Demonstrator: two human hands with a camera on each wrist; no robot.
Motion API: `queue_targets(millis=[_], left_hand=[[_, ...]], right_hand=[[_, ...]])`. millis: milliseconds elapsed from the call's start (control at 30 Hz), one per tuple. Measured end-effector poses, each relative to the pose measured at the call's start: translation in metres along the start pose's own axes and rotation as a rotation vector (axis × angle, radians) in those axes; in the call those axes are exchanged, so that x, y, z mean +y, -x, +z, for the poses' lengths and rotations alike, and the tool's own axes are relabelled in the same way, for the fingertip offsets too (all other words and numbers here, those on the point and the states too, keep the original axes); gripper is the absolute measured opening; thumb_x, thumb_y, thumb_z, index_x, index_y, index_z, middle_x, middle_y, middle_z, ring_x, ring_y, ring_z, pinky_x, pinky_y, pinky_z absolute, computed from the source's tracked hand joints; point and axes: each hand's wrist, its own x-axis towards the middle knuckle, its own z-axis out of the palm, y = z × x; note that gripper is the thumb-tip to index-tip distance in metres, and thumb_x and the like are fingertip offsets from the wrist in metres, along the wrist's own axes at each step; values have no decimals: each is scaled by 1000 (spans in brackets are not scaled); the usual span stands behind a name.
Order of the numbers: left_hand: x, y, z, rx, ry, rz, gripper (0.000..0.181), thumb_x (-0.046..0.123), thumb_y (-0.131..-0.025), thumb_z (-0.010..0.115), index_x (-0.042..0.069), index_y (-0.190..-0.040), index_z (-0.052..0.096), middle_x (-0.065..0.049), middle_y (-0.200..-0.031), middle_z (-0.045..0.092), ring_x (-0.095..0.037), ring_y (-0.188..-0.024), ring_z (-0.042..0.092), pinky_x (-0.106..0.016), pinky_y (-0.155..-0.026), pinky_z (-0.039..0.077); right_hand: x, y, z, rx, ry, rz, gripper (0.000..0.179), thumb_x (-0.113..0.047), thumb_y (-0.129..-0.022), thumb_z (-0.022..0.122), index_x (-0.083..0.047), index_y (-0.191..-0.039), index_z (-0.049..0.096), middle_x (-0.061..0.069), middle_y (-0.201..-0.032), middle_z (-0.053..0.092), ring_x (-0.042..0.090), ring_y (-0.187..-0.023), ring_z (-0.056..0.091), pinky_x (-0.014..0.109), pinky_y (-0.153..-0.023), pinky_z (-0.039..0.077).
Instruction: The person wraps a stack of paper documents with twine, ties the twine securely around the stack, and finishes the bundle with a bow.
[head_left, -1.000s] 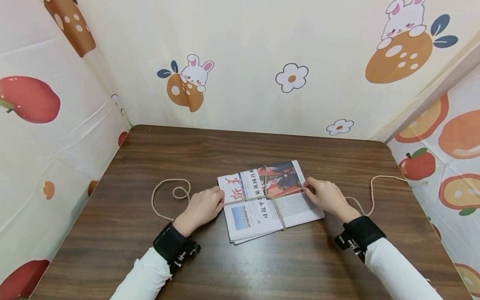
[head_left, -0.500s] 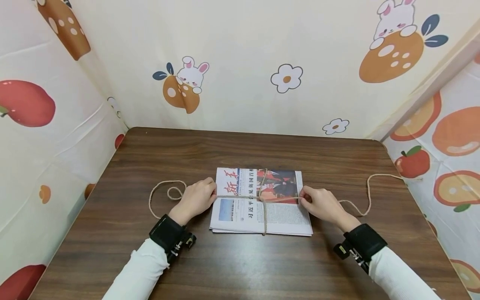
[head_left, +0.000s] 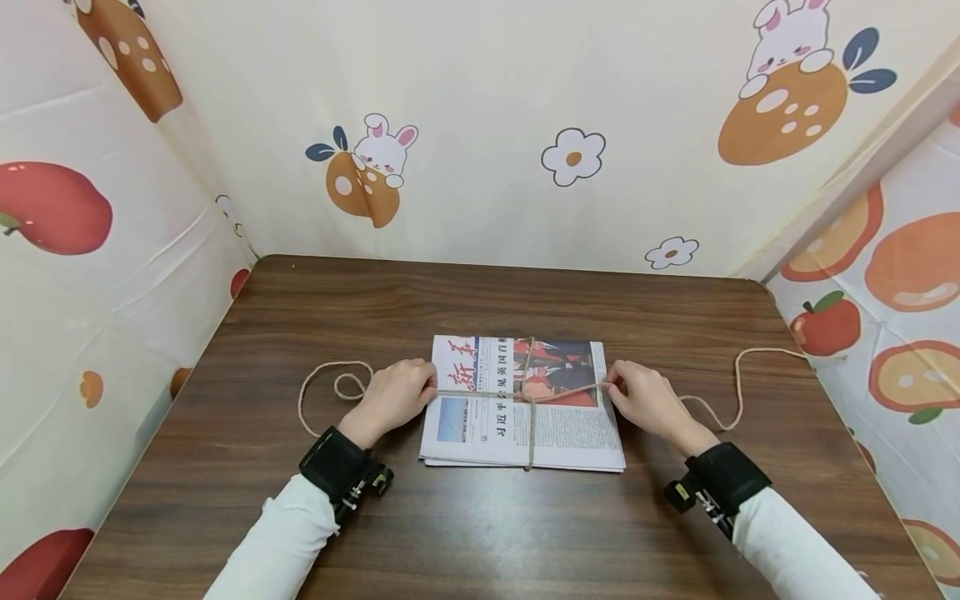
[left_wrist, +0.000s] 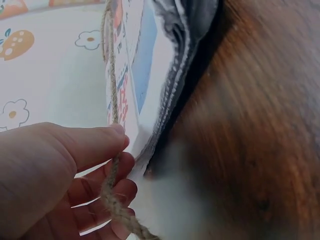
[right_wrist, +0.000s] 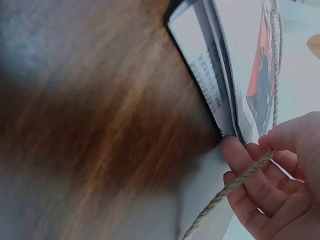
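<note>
A folded stack of newspapers [head_left: 457, 429] lies flat on the wooden table, with twine [head_left: 531, 433] crossing it both ways and meeting near its middle. At the stack's left edge my left hand [head_left: 396, 397] pinches one end of the twine; the left wrist view shows the twine [left_wrist: 114, 95] between thumb and index finger. My right hand [head_left: 651, 398] pinches the other end by the right edge, and the rope [right_wrist: 220, 196] trails down across its fingers in the right wrist view. Both lengths look taut over the paper.
A loose tail of twine [head_left: 302, 400] curls on the table left of the left hand. Another tail [head_left: 738, 392] runs to the table's right edge. Printed cloth [head_left: 480, 192] hangs behind the dark wooden table [head_left: 480, 542] and on both sides.
The newspaper stack has turned from tilted to nearly square with the table, along with both hands. Since then my right hand has shifted slightly up and to the right, still pinching the twine.
</note>
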Motion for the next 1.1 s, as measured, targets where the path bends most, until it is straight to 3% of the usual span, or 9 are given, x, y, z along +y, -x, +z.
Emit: queue_targets(millis=[267,567,833,1100], left_hand=[[-1,-2,0,-37,47,-30,17,20,-85,65,18,-72,54,5,-68,48,-11,-60,44,-26,-53,36],[-1,-2,3,-32,52,-59,16,19,-84,66,18,-72,56,5,-69,50,-11,-61,45,-26,-54,37],[-2,-1,7,29,7,-69,17,18,-82,68,17,-69,56,5,-67,49,-11,-58,44,-26,-51,35],[3,-2,9,49,21,-146,17,14,-81,68,14,-67,57,2,-63,50,-14,-54,46,-26,-47,34]], right_hand=[[3,-3,0,-66,-14,73,4,-8,-85,60,-8,-81,58,-2,-61,53,8,-46,39,24,-43,32],[6,-7,-1,-82,28,86,3,-11,-85,61,-8,-84,59,1,-68,57,10,-49,41,27,-47,33],[10,-19,-4,-23,108,-3,5,-11,-83,64,-7,-85,61,5,-76,57,13,-58,47,30,-52,38],[12,-28,1,46,132,-1,4,-6,-81,65,-4,-81,62,9,-73,52,19,-58,48,34,-53,40]])
